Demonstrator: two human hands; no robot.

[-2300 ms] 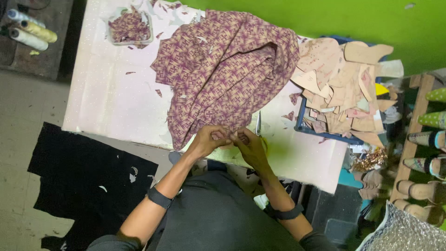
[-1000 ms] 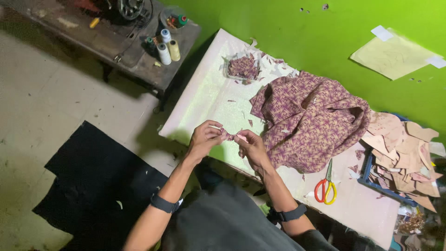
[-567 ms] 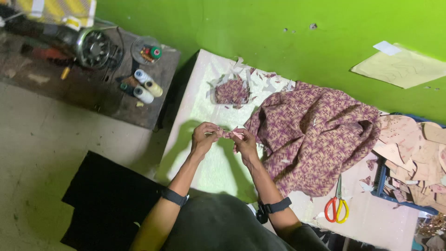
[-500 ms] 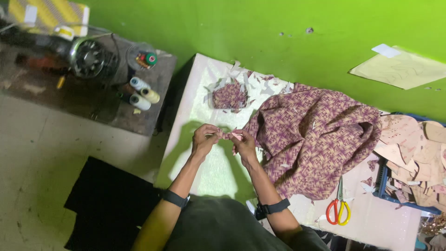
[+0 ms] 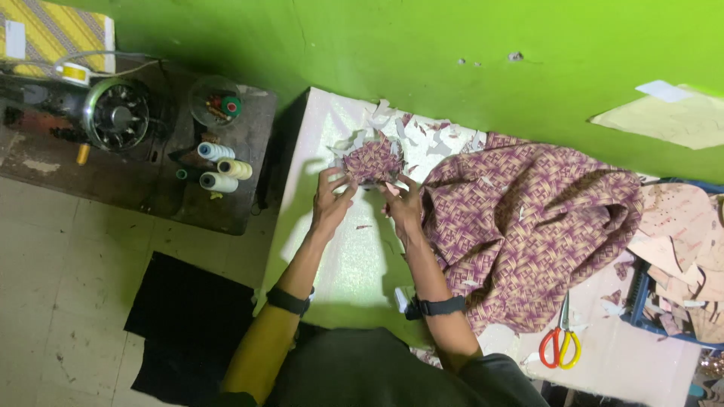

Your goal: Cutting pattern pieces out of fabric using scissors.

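Both your hands are up at the far end of the desk (image 5: 332, 256), right at the little heap of purple patterned scraps (image 5: 371, 160). Your left hand (image 5: 332, 202) has its fingers spread against the heap's near edge; your right hand (image 5: 403, 205) seems to pinch a small piece, though it's too small to tell for sure. So a fair pile is cut and gathered. Plenty left: the big patterned cloth (image 5: 532, 226) lies bunched just beside your right arm, largely whole. The scissors (image 5: 559, 343) rest untouched at the near edge.
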